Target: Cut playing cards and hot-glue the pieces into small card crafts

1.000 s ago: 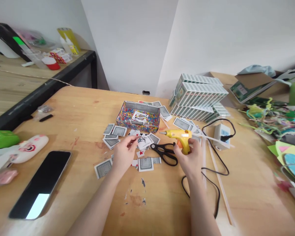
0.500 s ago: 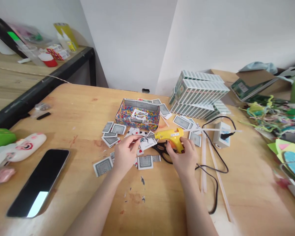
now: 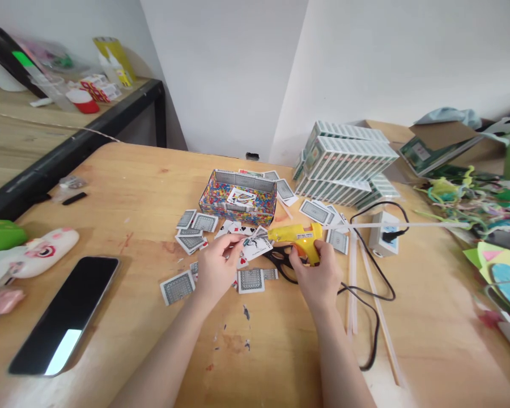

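My left hand (image 3: 219, 265) pinches a playing card (image 3: 257, 247) by its left side, tilted above other cards. Closed round the handle of a yellow hot glue gun (image 3: 292, 235) is my right hand (image 3: 318, 273). The gun's nozzle points left over the held card, touching or nearly so; I cannot tell which. A long clear glue stick (image 3: 412, 225) runs out of the gun's back. Behind the hands stands a colourful open box (image 3: 238, 205), lined partly with grey card backs, one card lying inside. Black-handled scissors (image 3: 281, 263) lie under the gun.
Loose cards (image 3: 177, 288) are scattered round the box. Stacked card boxes (image 3: 348, 161) stand behind right. A power strip (image 3: 385, 233) with a black cord (image 3: 376, 323) lies at right beside more glue sticks (image 3: 378, 306). A phone (image 3: 66, 314) lies at left; craft scraps (image 3: 463, 198) pile far right.
The glue gun and its stick have shifted slightly, the stick now reaching further into view on the right. Both hands stay almost where they were, still holding card and gun.
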`<state>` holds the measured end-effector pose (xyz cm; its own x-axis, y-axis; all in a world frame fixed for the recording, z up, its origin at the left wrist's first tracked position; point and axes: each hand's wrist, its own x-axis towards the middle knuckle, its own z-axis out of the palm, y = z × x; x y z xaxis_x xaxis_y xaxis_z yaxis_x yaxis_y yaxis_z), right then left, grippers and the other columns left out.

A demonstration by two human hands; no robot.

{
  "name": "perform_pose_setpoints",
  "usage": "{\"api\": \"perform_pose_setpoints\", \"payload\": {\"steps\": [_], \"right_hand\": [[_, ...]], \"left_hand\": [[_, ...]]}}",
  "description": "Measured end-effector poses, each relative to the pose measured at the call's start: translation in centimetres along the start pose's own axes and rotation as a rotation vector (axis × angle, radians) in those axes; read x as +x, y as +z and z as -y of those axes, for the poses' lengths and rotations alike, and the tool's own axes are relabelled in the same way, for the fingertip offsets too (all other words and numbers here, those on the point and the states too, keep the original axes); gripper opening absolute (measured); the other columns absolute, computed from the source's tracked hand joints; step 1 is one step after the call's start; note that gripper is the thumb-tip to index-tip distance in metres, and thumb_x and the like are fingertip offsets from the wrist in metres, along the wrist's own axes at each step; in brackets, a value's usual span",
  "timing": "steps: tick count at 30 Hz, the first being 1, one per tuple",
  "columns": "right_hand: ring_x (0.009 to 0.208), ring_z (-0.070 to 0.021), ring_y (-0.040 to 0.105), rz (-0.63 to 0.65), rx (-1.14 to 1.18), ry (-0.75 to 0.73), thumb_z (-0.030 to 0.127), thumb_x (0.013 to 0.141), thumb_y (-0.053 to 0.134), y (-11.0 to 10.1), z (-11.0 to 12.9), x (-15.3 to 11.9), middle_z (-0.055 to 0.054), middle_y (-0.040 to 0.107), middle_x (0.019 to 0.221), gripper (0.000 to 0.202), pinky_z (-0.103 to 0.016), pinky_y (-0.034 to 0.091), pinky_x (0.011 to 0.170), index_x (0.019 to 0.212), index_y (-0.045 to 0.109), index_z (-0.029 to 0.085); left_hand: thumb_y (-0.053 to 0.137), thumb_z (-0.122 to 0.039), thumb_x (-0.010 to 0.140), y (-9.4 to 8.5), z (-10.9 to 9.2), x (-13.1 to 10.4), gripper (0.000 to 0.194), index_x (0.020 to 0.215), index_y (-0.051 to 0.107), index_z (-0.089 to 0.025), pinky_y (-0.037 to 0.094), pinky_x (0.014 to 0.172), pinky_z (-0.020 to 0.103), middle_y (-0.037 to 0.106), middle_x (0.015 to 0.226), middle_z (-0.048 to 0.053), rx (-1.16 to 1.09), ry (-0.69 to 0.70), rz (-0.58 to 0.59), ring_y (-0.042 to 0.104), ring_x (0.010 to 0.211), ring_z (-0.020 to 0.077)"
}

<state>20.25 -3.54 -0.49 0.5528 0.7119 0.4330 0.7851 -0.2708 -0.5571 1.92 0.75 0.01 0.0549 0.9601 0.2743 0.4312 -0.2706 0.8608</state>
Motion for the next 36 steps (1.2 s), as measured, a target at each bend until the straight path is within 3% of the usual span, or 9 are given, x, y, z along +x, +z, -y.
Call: {"api": "perform_pose_setpoints", "payload": {"steps": [36], "right_hand": [[0.055,-0.0158,0.057,0.011,-0.006,-0.043,0.04,0.07,0.058,-0.14,-0.52,-0.12,-0.001,0.062,0.069,0.027,-0.024,0.041,0.052,0.087,0.053,0.019]], "left_hand": [[0.052,-0.022,0.078,0.02,-0.03,0.02,0.013,0.082,0.063,-0.017,0.049,0.062,0.022,0.069,0.079,0.003,-0.014,-0.032,-0.008,0.063,0.065,0.0131]]}}
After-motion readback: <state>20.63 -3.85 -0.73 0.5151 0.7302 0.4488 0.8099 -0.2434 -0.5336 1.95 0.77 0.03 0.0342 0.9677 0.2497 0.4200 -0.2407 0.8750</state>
